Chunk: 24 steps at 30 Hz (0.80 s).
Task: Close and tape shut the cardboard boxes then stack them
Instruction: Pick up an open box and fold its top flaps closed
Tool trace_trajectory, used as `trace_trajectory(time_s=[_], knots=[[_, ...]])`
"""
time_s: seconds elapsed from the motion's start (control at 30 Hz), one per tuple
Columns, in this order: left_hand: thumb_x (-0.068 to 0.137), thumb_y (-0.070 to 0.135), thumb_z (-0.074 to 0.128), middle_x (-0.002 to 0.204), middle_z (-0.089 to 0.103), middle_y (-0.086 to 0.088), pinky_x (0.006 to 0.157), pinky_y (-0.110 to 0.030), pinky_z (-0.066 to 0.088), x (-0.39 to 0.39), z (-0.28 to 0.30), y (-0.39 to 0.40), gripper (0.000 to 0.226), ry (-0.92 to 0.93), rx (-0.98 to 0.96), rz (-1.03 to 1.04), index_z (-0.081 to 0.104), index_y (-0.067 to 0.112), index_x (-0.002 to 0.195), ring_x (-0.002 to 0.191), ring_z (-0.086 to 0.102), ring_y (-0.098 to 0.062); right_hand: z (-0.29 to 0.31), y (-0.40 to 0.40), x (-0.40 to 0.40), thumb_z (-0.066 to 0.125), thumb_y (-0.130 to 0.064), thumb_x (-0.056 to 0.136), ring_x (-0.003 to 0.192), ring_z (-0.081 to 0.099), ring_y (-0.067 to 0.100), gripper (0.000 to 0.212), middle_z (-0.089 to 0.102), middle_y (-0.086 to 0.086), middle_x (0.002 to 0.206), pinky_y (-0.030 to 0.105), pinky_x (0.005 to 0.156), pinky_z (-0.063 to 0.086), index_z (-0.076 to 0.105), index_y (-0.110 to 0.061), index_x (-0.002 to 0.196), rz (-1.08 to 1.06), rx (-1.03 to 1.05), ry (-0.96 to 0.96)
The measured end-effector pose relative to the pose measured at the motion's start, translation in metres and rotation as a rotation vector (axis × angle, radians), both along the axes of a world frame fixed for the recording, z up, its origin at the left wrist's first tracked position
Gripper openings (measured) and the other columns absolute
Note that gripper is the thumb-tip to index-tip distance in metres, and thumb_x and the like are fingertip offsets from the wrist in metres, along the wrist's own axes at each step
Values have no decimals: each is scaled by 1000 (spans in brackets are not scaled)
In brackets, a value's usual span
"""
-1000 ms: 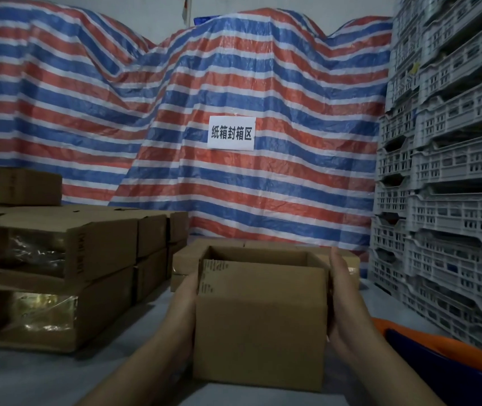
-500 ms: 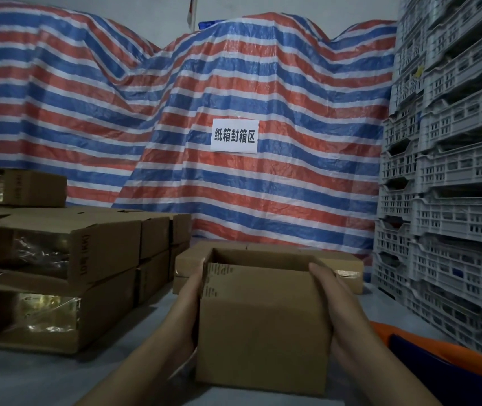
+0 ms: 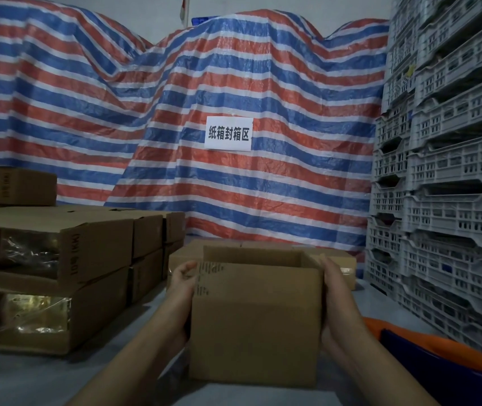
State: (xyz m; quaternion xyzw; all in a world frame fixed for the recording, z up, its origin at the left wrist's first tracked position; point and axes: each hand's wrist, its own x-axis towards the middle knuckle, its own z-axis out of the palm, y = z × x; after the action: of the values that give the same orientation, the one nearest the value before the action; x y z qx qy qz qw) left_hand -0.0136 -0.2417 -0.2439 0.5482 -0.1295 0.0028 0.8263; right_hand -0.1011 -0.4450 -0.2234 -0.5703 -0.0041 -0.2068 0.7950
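Cardboard box, head view: brown open-topped box [image 3: 256, 323] held upright in front of the person, above the grey surface [image 3: 28, 379]; its top is open, and what shows of the inside looks empty, though the bottom is hidden.
Left hand: the left hand [image 3: 182, 288] lies flat against the box's left wall, fingers reaching up to the top corner, thumb near the printed marks.
Right hand: the right hand [image 3: 335, 291] presses the right wall, fingers straight up to the rim; the box is clamped between both palms, neither hand curled round it.
Flat box behind: a low closed carton [image 3: 339, 260] sits just beyond the held box, mostly hidden.
Stacked boxes, left: a pile of cartons [image 3: 58, 259] with open ends showing crinkled clear plastic wrapping, probably packed goods; one more carton [image 3: 14, 186] sits on top at the far left.
Crates, right: grey slotted plastic crates [image 3: 451, 171] stacked high; contents cannot be made out.
Backdrop: red, white and blue striped tarpaulin [image 3: 116, 98] bearing a white paper sign [image 3: 228, 133].
Lower right: an orange and dark blue object [image 3: 427, 361], partly cut off.
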Motion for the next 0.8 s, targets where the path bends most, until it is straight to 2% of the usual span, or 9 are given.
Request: trace_trajectory(time_s=[0.1,0.2,0.33,0.4,0.53,0.6,0.67,0.73,0.8], knots=[[92,11,62,75,71,-11,56,-32,55,1,2,-1,21,-39,1,30,57,17,111,63,67,-23,-1,-6,2,37,-61,100,103,72,32,57,77,13,103,47,95,51,74,-21,115,-27,72,56],[92,16,60,71,70,-11,49,-28,53,-2,3,3,14,-20,48,-82,67,10,103,57,66,-21,-4,-11,7,56,-52,96,96,73,33,44,78,14,97,49,96,52,78,-14,102,-41,71,116],[91,26,63,87,73,-15,60,-33,56,0,4,6,21,-40,59,-142,71,25,110,70,69,-24,-5,-9,11,71,-52,80,83,76,31,38,77,16,96,43,81,55,83,-16,76,37,43,137],[92,30,63,91,73,-15,62,-34,57,0,4,6,25,-46,54,-151,69,30,117,74,70,-24,-6,-9,13,74,-56,74,86,76,31,39,77,16,98,45,83,55,83,-19,78,56,62,126],[90,39,65,96,73,-15,64,-34,56,-1,5,6,36,-28,64,-191,66,25,123,80,71,-26,-5,-9,16,76,-59,68,89,76,33,44,77,17,101,47,87,56,82,-17,82,123,112,128],[83,45,68,97,74,-15,61,-32,56,-3,6,6,39,-33,55,-210,70,24,116,81,72,-25,-5,-10,18,78,-55,67,90,76,35,43,77,17,102,48,89,56,82,-16,82,139,128,133],[75,50,69,89,75,-11,57,-28,55,-3,5,5,36,-38,72,-219,79,22,96,75,73,-22,-4,-11,18,78,-53,69,91,75,36,41,76,18,103,52,94,55,82,-15,83,163,134,140],[78,51,66,82,75,-7,58,-28,53,-2,2,4,34,-33,87,-220,81,20,79,70,72,-19,-4,-12,19,79,-52,66,92,75,38,44,76,19,103,54,96,53,82,-12,85,175,144,162],[83,52,62,86,76,-6,63,-30,52,-1,1,5,36,-35,114,-232,81,21,81,74,73,-18,-5,-12,21,80,-53,66,93,74,39,48,76,20,102,55,95,54,82,-10,88,174,148,175]])
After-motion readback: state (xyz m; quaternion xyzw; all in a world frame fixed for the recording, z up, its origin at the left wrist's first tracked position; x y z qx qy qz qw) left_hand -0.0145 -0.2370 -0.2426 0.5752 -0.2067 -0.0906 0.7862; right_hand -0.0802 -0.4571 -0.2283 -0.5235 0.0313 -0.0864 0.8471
